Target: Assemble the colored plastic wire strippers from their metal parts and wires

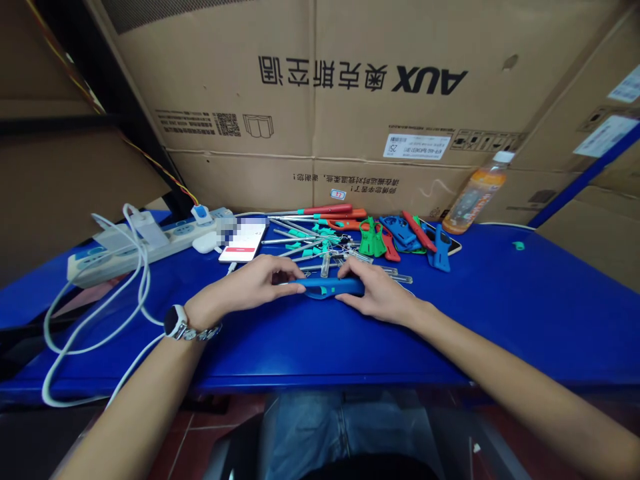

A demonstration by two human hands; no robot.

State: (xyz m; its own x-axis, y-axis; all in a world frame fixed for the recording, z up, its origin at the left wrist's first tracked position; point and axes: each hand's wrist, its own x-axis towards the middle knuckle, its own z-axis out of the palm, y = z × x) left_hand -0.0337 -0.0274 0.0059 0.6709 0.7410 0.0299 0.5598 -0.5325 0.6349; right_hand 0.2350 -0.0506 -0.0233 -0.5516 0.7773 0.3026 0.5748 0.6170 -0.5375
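Evidently my left hand, right hand snugly pinch blue handle at 2 ends, likely for steadiness; teal clips near, presumably handy.

1. Cardboard box: "AUX" in large black letters, with "奥克斯空调" in line with it, all upside down.
2. Lower on the same box, also inverted: "师傅您辛苦了!请在搬运时对我温柔些,谢谢您!"
3. White label stuck on that box: "25", upside down, near a code beginning "KF"; its remainder is too small to read.
4. Small blue-edged sticker, low on the box: red marking, illegible.
5. Drink bottle: print too blurred to read.
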